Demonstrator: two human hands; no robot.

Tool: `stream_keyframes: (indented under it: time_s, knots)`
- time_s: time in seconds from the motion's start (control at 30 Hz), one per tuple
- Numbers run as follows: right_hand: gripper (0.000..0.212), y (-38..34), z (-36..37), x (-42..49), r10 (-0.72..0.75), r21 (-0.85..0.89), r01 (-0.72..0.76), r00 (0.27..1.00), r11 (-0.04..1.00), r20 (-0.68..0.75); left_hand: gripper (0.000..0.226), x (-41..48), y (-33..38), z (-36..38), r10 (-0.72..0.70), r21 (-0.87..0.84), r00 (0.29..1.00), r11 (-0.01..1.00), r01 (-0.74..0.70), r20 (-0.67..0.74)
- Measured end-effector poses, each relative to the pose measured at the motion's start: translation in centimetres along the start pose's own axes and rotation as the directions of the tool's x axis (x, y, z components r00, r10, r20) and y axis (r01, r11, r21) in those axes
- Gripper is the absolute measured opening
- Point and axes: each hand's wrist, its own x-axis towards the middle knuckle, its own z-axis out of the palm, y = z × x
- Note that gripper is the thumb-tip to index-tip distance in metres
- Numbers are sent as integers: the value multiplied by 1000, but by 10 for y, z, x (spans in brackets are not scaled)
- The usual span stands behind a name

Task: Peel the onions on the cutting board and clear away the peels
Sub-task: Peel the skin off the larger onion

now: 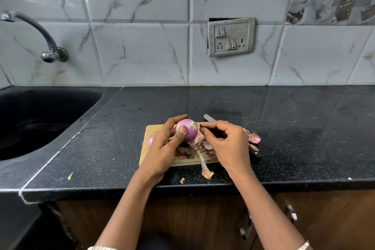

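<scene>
My left hand [165, 148] grips a pink, mostly peeled onion [189, 129] above the wooden cutting board [154, 130]. My right hand [227, 144] pinches a strip of skin at the onion's right side. A second onion [151, 141] peeks out on the board behind my left wrist. Loose peels [203, 148] lie heaped on the board under my hands. One long peel [206, 169] trails off the board's front edge. More peels [253, 138] lie on the counter to the right.
A knife lies behind my right hand, blade tip [209, 117] at the back, black handle [255, 152] at the right. A black sink [40, 119] with a tap [48, 46] is at left. The black counter's front edge [182, 189] is close. A small peel scrap [182, 180] lies there.
</scene>
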Motion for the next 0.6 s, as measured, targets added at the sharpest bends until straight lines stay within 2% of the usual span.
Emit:
stream_keyframes:
  time_s: [0.1, 0.2, 0.3, 0.47, 0.6]
  knots:
    - [12, -1, -1, -1, 13, 9, -13, 999, 1000, -32, 40, 0, 1, 1, 10, 33, 1000, 999, -10, -9]
    - [31, -5, -3, -2, -11, 40, 9, 1000, 999, 26, 38, -2, 3, 3, 14, 67, 999, 998, -12, -29]
    - [19, -1, -3, 0, -2, 117, -8, 996, 993, 84, 36, -4, 5, 3, 18, 117, 999, 993, -14, -34]
    - [15, -4, -3, 3, 115, 324, -157, 983, 933, 145, 34, -4, 7, 3, 8, 135, 1000, 991, -6, -9]
    - [11, -1, -4, 1, 193, 337, -232, 970, 912, 147, 39, -5, 8, 4, 7, 122, 1000, 992, -9, 13]
